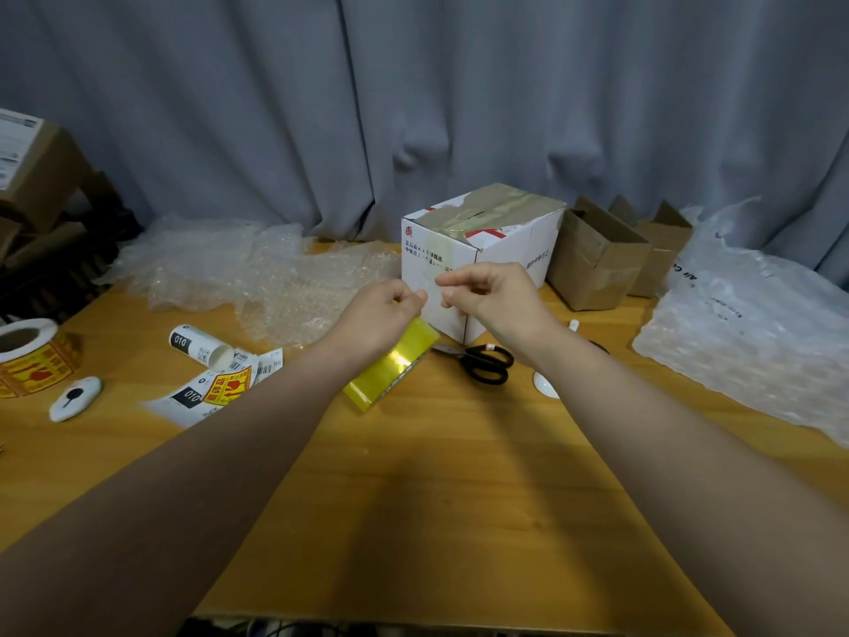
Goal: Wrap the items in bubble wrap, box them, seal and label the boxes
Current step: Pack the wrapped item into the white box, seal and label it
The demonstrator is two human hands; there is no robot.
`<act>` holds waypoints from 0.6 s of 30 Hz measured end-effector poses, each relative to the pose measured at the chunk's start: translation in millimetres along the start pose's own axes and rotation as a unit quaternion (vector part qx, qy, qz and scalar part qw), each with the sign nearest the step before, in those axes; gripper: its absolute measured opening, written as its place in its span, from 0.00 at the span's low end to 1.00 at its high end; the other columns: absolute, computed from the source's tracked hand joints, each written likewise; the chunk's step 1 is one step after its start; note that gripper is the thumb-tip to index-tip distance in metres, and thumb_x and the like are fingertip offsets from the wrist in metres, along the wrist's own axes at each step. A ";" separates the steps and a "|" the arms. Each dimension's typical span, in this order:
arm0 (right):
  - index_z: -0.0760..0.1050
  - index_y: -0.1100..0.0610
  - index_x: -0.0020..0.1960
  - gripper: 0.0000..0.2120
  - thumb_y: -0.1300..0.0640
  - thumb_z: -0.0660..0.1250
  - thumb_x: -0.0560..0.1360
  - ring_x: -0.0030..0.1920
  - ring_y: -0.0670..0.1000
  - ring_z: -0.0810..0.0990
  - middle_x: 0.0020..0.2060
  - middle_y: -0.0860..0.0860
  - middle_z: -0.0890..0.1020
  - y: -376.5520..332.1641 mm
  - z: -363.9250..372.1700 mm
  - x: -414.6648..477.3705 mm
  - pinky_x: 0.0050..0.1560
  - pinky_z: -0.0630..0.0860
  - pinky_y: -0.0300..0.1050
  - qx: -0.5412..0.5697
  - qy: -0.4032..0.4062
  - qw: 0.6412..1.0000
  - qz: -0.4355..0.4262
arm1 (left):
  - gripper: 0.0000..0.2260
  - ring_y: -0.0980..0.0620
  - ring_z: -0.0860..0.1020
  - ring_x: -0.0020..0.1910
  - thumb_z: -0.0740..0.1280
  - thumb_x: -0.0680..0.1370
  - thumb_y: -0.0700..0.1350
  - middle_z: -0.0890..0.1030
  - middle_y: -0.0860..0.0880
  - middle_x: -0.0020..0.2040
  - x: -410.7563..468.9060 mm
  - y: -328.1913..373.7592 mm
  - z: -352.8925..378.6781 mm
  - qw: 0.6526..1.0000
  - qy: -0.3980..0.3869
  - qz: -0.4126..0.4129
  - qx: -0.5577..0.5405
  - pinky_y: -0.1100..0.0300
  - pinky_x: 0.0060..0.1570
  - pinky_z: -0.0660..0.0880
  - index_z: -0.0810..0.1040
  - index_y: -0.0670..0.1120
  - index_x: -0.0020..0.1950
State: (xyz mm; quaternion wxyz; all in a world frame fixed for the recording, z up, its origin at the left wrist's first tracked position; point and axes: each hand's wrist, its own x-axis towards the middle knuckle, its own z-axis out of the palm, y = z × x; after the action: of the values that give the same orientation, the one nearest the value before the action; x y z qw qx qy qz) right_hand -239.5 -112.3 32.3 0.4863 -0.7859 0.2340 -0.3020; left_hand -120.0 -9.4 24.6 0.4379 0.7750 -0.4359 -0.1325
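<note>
**Wooden table, grey curtain: tape drawn out in front of the white box**

Wood-grain table (436, 475) and a hanging grey curtain (413, 108) frame the job.

The tape roll (390, 365), tinted yellow, hangs just under the left hand (381, 314), at six o'clock from the white box (482, 241) and close to its near face. The left hand's fingers are curled over the roll's upper edge; the back of the hand hides exactly how they grip it. The right hand (487, 291) pinches what looks like the free end between thumb and forefinger, with a faint clear strip spanning the small gap between the hands.

The roll is probably light, and the film thin, sticky and quick to fold onto itself. It is best held by the roll's rim and the very tip of the end, and kept taut. The box looks like stiff cardboard, its top crossed with brownish tape; its weight cannot be judged.

Around the box:
- **Four o'clock:** black scissors (487, 363) lie on the table.
- **Three o'clock:** open brown boxes (597, 259) stand just beside it, with an air-cushion sheet (744, 328) beyond them.
- **Nine o'clock:** crumpled bubble wrap (229, 268).
- **Eight o'clock:** a white tube (200, 344) and loose labels (216, 388), then a sticker roll (32, 356) at the table's far left edge.
</note>
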 end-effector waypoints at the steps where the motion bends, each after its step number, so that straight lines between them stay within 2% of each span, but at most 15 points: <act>1: 0.82 0.60 0.52 0.08 0.64 0.70 0.74 0.43 0.43 0.80 0.43 0.54 0.83 0.8 0.1 -1.1 0.51 0.77 0.35 0.001 0.002 1.000 0.006 | 0.11 0.59 0.70 0.35 0.62 0.80 0.48 0.73 0.54 0.35 -1.5 0.7 0.1 1.000 0.000 0.000 -0.002 0.69 0.33 0.64 0.74 0.43 0.40; 3: 0.82 0.59 0.53 0.09 0.63 0.72 0.72 0.48 0.45 0.80 0.45 0.51 0.83 0.7 1.5 -3.4 0.55 0.76 0.38 -0.010 0.001 1.000 0.009 | 0.11 0.57 0.71 0.37 0.62 0.80 0.47 0.73 0.53 0.37 -3.8 1.7 0.5 1.000 0.000 0.000 -0.001 0.69 0.34 0.64 0.74 0.44 0.40; 5: 0.83 0.59 0.52 0.09 0.61 0.73 0.72 0.48 0.45 0.79 0.44 0.49 0.83 -0.6 2.9 -4.6 0.55 0.76 0.37 -0.042 -0.006 0.999 0.005 | 0.11 0.54 0.71 0.40 0.62 0.80 0.47 0.74 0.51 0.40 -5.4 1.9 1.8 1.000 0.001 0.003 0.006 0.67 0.33 0.63 0.74 0.44 0.40; 7: 0.83 0.58 0.49 0.06 0.60 0.73 0.72 0.47 0.45 0.79 0.42 0.48 0.82 -2.1 2.9 -3.7 0.52 0.75 0.39 -0.093 -0.015 0.995 -0.009 | 0.11 0.53 0.71 0.43 0.62 0.80 0.47 0.74 0.48 0.44 -7.1 1.3 3.3 1.000 0.006 0.012 0.021 0.63 0.34 0.61 0.74 0.44 0.41; 9: 0.82 0.57 0.46 0.03 0.58 0.71 0.74 0.43 0.43 0.76 0.40 0.47 0.80 -4.0 2.0 -2.5 0.47 0.72 0.40 -0.177 -0.030 0.983 -0.039 | 0.10 0.53 0.70 0.43 0.62 0.80 0.48 0.73 0.48 0.46 -9.0 0.6 3.2 0.999 0.013 0.032 0.041 0.64 0.36 0.60 0.75 0.44 0.42; 12: 0.80 0.58 0.46 0.07 0.55 0.69 0.75 0.46 0.46 0.71 0.48 0.50 0.71 -4.3 -0.7 -0.5 0.50 0.69 0.41 -0.298 -0.029 0.950 -0.086 | 0.09 0.59 0.70 0.39 0.64 0.79 0.50 0.70 0.49 0.49 -14.4 -1.8 1.7 0.997 0.017 0.057 0.057 0.68 0.36 0.63 0.76 0.45 0.45; 14: 0.79 0.60 0.47 0.08 0.55 0.69 0.76 0.49 0.47 0.70 0.50 0.50 0.69 -4.8 -6.4 -1.9 0.51 0.69 0.42 -0.321 -0.029 0.942 -0.091 | 0.08 0.62 0.69 0.40 0.68 0.76 0.51 0.67 0.50 0.51 -20.5 -4.7 1.6 0.997 0.000 0.062 0.050 0.73 0.39 0.65 0.77 0.48 0.50; 16: 0.79 0.62 0.46 0.09 0.56 0.68 0.76 0.47 0.49 0.72 0.47 0.51 0.72 -2.1 -13.0 -6.8 0.48 0.69 0.41 -0.330 -0.041 0.941 -0.066 | 0.13 0.62 0.68 0.40 0.70 0.74 0.52 0.67 0.50 0.52 -27.1 -5.6 2.2 0.995 -0.030 0.062 0.071 0.69 0.44 0.66 0.76 0.52 0.57; 18: 0.78 0.66 0.44 0.11 0.56 0.68 0.77 0.42 0.53 0.77 0.44 0.54 0.76 3.1 -17.1 -15.6 0.44 0.74 0.45 -0.276 -0.042 0.960 -0.016 | 0.21 0.62 0.68 0.37 0.70 0.74 0.52 0.70 0.51 0.47 -30.9 -2.5 2.4 0.994 -0.053 0.053 0.076 0.69 0.37 0.66 0.70 0.54 0.65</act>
State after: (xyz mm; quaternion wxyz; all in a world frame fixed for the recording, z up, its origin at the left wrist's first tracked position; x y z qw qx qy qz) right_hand -262.8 -113.9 31.5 0.2551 -0.9050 0.2751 -0.2006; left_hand -138.1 14.3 15.8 0.3600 0.7741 -0.5075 -0.1164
